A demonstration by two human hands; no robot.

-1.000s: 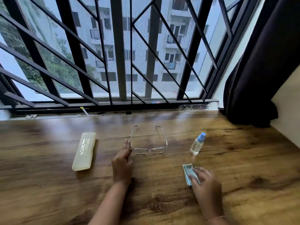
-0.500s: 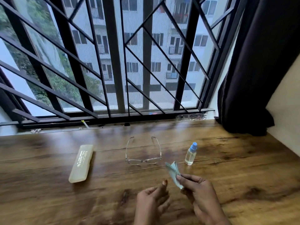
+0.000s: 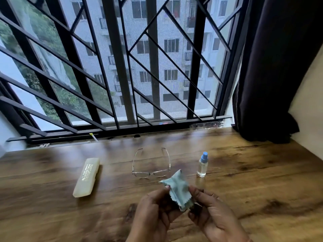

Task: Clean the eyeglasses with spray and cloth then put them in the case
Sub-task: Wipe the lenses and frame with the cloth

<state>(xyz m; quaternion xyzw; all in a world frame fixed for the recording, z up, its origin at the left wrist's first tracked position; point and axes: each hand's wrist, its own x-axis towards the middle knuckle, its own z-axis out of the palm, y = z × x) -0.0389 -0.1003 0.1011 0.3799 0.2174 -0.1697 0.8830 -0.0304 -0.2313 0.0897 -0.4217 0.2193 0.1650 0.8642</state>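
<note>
Thin-framed eyeglasses (image 3: 151, 165) lie unfolded on the wooden table (image 3: 253, 175), lenses toward me. A small clear spray bottle (image 3: 202, 165) with a blue cap stands upright just right of them. A closed cream case (image 3: 86, 177) lies to the left. Above the table's near part, both hands hold a light blue cloth (image 3: 180, 191) between them, partly unfolded. My left hand (image 3: 155, 210) pinches its left edge; my right hand (image 3: 213, 217) pinches its right side.
A barred window with a black sill (image 3: 122, 133) runs along the table's far edge. A dark curtain (image 3: 272, 75) hangs at the right, its bottom resting on the table's far right corner. A pale wall (image 3: 311, 109) borders the right side.
My left hand left the eyeglasses and came over to the cloth. My right hand lifted the cloth off the table, and both hands now spread it open.
</note>
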